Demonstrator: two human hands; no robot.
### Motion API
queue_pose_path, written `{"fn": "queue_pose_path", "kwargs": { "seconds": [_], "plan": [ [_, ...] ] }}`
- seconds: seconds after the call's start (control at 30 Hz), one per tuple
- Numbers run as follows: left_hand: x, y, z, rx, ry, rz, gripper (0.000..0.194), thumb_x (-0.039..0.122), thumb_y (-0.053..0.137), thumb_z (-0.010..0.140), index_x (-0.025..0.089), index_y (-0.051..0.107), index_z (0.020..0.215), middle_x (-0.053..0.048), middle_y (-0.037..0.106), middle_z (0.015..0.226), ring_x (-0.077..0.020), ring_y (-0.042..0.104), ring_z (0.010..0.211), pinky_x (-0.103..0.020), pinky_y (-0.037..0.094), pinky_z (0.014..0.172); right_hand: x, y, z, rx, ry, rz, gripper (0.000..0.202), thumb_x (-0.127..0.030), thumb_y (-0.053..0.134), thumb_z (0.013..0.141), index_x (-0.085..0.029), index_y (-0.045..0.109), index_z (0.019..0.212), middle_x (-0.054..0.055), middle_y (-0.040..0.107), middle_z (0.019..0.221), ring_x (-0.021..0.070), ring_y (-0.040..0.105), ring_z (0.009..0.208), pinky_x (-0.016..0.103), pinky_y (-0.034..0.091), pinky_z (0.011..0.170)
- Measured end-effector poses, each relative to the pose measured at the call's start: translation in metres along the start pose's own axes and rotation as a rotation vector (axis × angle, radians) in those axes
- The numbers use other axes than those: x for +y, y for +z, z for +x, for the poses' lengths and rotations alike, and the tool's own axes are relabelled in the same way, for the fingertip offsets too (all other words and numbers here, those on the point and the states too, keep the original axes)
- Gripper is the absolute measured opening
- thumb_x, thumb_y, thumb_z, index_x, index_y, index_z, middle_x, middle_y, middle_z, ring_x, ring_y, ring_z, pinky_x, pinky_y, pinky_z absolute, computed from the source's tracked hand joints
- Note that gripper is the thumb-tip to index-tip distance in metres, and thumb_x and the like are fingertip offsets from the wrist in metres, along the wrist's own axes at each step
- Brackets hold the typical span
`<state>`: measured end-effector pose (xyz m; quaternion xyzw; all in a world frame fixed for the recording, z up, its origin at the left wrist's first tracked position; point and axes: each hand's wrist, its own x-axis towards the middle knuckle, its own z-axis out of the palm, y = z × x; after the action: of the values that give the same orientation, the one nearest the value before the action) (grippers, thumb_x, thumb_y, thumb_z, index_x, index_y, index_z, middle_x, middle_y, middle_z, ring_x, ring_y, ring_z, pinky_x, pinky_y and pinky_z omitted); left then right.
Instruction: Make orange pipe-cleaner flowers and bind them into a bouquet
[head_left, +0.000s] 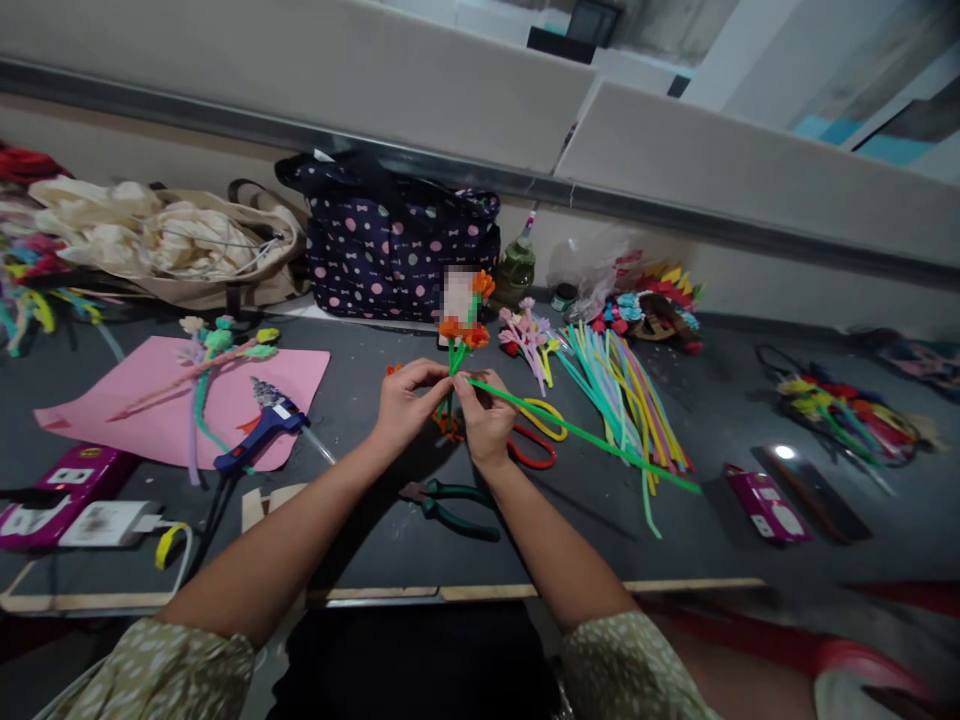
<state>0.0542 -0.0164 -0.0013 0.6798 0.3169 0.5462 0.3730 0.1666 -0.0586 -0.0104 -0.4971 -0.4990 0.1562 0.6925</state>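
Note:
Above the middle of the table, my left hand [409, 402] pinches the green stems of a small bunch of orange pipe-cleaner flowers [469, 332]. Close against it, my right hand [487, 420] is closed on a long green pipe cleaner [592, 437], whose free end stretches out to the right. The two sets of fingertips meet at the stems. Orange pieces [450, 428] show below the hands, partly hidden. Loop handles in red [534, 460] and yellow [551, 415] lie beside my right wrist. Green-handled pliers [457, 508] rest between my forearms.
Pipe cleaners [626, 390] fan out at right, near small pastel flowers [529, 335]. A blue glue gun [262, 435] lies on pink paper [300, 375] at left. A dotted bag [390, 245] stands behind. Far right are a phone [821, 495] and a purple box [765, 503].

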Motion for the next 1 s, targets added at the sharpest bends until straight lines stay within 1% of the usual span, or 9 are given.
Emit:
{"fn": "queue_pose_path", "kwargs": {
  "seconds": [0.13, 0.23, 0.33, 0.5, 0.63, 0.73, 0.87, 1.0],
  "plan": [
    [0.001, 0.0, -0.001, 0.021, 0.033, 0.067, 0.018, 0.032, 0.067, 0.077, 0.016, 0.067, 0.071, -0.003, 0.065, 0.07, -0.0124, 0.058, 0.064, -0.024, 0.045, 0.063, -0.002, -0.001, 0.0, -0.001, -0.048, -0.036, 0.012, -0.028, 0.06, 0.083, -0.019, 0.067, 0.08, 0.002, 0.062, 0.075, 0.0152, 0.06, 0.073, 0.029, 0.049, 0.07],
    [0.003, 0.001, -0.001, 0.028, 0.027, 0.055, 0.019, 0.033, 0.066, 0.078, 0.016, 0.068, 0.07, -0.003, 0.064, 0.069, -0.0127, 0.057, 0.065, -0.024, 0.044, 0.063, -0.004, -0.002, 0.001, -0.031, -0.066, -0.06, 0.011, -0.027, 0.06, 0.084, -0.019, 0.067, 0.082, 0.002, 0.062, 0.078, 0.015, 0.059, 0.074, 0.029, 0.048, 0.071],
    [0.006, 0.002, -0.002, 0.019, -0.001, 0.024, 0.019, 0.033, 0.066, 0.078, 0.016, 0.068, 0.071, -0.003, 0.065, 0.07, -0.0133, 0.057, 0.066, -0.025, 0.044, 0.064, -0.006, -0.003, 0.002, -0.04, -0.053, -0.075, 0.012, -0.028, 0.06, 0.084, -0.019, 0.067, 0.081, 0.002, 0.062, 0.077, 0.0146, 0.057, 0.072, 0.028, 0.048, 0.069],
    [0.008, 0.003, -0.003, 0.006, -0.083, -0.08, 0.018, 0.034, 0.067, 0.077, 0.016, 0.071, 0.075, -0.003, 0.066, 0.072, -0.0139, 0.056, 0.067, -0.025, 0.044, 0.065, -0.005, -0.004, 0.003, -0.061, -0.016, -0.031, 0.013, -0.029, 0.061, 0.083, -0.018, 0.067, 0.081, 0.002, 0.061, 0.075, 0.0149, 0.056, 0.07, 0.028, 0.046, 0.066],
    [0.009, 0.005, -0.003, 0.03, -0.184, -0.223, 0.019, 0.035, 0.071, 0.072, 0.016, 0.071, 0.074, -0.003, 0.066, 0.072, -0.014, 0.056, 0.067, -0.025, 0.044, 0.066, -0.005, -0.004, 0.003, -0.064, 0.007, -0.008, 0.013, -0.029, 0.062, 0.083, -0.018, 0.067, 0.082, 0.003, 0.061, 0.078, 0.0146, 0.056, 0.07, 0.027, 0.047, 0.066],
    [0.011, 0.007, -0.003, 0.025, -0.24, -0.326, 0.02, 0.035, 0.074, 0.07, 0.015, 0.071, 0.073, -0.003, 0.066, 0.07, -0.0133, 0.055, 0.066, -0.025, 0.044, 0.065, -0.007, -0.004, 0.003, -0.054, -0.004, 0.004, 0.011, -0.028, 0.062, 0.083, -0.018, 0.067, 0.081, 0.002, 0.061, 0.077, 0.0141, 0.056, 0.07, 0.027, 0.047, 0.067],
    [0.012, 0.008, -0.004, 0.004, -0.274, -0.434, 0.02, 0.033, 0.076, 0.068, 0.015, 0.072, 0.075, -0.002, 0.066, 0.071, -0.0129, 0.057, 0.067, -0.025, 0.045, 0.068, -0.009, -0.006, 0.005, -0.049, -0.011, 0.054, 0.008, -0.025, 0.063, 0.082, -0.019, 0.068, 0.079, 0.001, 0.061, 0.075, 0.0143, 0.057, 0.071, 0.028, 0.046, 0.067],
    [0.011, 0.006, -0.004, -0.025, -0.286, -0.466, 0.021, 0.034, 0.076, 0.067, 0.015, 0.072, 0.075, -0.003, 0.067, 0.074, -0.0139, 0.058, 0.07, -0.026, 0.046, 0.071, -0.01, -0.007, 0.007, -0.064, 0.036, 0.122, 0.009, -0.027, 0.065, 0.08, -0.018, 0.067, 0.078, 0.001, 0.061, 0.074, 0.0139, 0.057, 0.069, 0.027, 0.047, 0.066]
  ]
}}
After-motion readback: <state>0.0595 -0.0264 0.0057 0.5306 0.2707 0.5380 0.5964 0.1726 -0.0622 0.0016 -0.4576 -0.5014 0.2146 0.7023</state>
